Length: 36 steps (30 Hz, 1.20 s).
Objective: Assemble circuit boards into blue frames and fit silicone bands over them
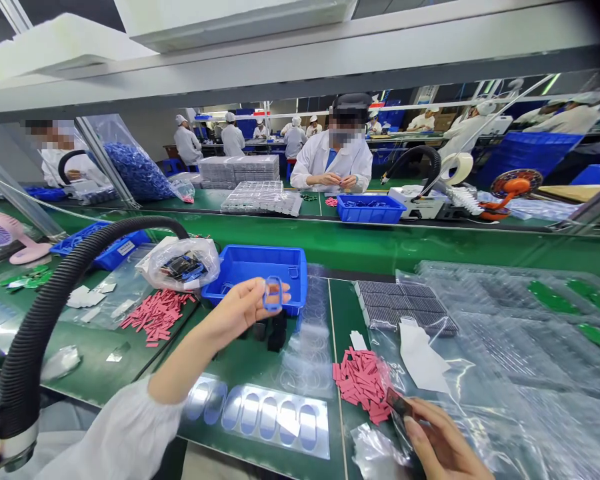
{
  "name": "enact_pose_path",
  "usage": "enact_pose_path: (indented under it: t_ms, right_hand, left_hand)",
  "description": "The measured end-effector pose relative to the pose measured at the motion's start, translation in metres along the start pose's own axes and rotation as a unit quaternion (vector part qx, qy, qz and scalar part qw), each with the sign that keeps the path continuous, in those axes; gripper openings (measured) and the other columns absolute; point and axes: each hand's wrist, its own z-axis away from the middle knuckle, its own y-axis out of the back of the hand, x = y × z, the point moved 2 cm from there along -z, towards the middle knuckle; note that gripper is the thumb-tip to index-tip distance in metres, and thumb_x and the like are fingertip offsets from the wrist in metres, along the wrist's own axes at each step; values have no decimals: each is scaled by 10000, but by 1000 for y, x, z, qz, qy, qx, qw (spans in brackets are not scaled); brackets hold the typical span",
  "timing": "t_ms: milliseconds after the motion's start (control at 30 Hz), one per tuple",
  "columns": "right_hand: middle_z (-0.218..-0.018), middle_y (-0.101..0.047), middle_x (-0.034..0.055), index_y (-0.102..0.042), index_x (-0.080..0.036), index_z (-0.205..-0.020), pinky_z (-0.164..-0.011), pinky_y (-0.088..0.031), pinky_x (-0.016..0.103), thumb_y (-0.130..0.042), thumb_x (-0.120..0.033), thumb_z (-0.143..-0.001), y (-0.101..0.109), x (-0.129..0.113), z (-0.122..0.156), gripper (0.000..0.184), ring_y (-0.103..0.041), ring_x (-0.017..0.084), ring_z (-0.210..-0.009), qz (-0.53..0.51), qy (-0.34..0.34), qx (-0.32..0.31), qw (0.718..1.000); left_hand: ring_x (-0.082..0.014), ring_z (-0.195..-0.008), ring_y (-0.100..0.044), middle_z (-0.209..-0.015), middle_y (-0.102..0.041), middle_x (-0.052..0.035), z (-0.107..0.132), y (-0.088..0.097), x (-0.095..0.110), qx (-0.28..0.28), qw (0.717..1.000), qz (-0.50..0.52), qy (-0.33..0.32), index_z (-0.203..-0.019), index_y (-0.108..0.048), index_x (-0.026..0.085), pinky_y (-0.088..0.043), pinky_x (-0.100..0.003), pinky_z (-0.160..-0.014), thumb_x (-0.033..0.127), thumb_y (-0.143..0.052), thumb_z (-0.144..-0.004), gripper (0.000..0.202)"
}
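Note:
Raised over the front of a blue bin, my left hand pinches a small blue oblong frame with an open middle. My right hand, at the lower right, grips a small dark flat piece between thumb and fingers; its exact kind is unclear. That piece is beside a heap of pink strips. Crumpled clear plastic lies just left of the right hand. Below my left forearm is a sheet with oval film pieces.
A black flexible hose arches across the left side. More pink strips and a plastic bag of dark parts lie left of the bin. Clear trays cover the right. A co-worker sits opposite, beneath an overhead shelf.

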Motion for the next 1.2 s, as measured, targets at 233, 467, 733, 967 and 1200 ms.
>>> enact_pose_path:
  t_ms: [233, 467, 733, 967, 1200]
  right_hand:
    - [-890, -674, 104, -694, -154, -812, -563, -540, 264, -702, -400, -681, -7, -10, 3, 279, -625, 188, -710, 28, 40, 36, 998]
    - [-922, -632, 71, -675, -226, -948, -652, -512, 314, -664, -307, -784, -8, -80, 23, 184, -591, 204, -835, -2, 196, -35, 980]
    - [-1039, -588, 72, -592, -210, -1079, -775, -484, 315, -583, -301, -868, -39, -151, 38, 231, -547, 191, -960, 58, 346, -174, 920]
    - [-1094, -568, 89, -577, -195, -1113, -805, -480, 315, -554, -291, -887, -42, -156, 39, 246, -532, 196, -1004, 103, 388, -209, 892]
    - [-1125, -592, 115, -521, -181, -1216, -877, -477, 345, -579, -365, -864, -42, -157, 42, 401, -560, 215, -1043, 128, 364, -210, 898]
  left_hand:
    - [-119, -841, -689, -929, -722, -25, 74, -40, 5, -84, 907, 408, 58, -911, -677, 200, -521, -168, -708, 316, -719, -749, 204]
    - [-156, -999, -658, -993, -741, -47, 104, -75, -19, -72, 924, 375, 22, -1024, -706, 235, -501, -199, -867, 257, -729, -739, 286]
    - [-148, -945, -670, -1019, -720, -13, 129, -90, -27, -45, 925, 373, -49, -989, -718, 286, -528, -198, -829, 192, -751, -708, 298]
    - [-151, -931, -658, -995, -663, -21, 137, -88, -31, 4, 937, 327, -121, -993, -720, 269, -536, -200, -821, 143, -747, -698, 321]
    - [-162, -963, -672, -978, -713, -16, 140, -90, -38, 19, 932, 342, -122, -997, -718, 274, -523, -204, -865, 189, -750, -707, 304]
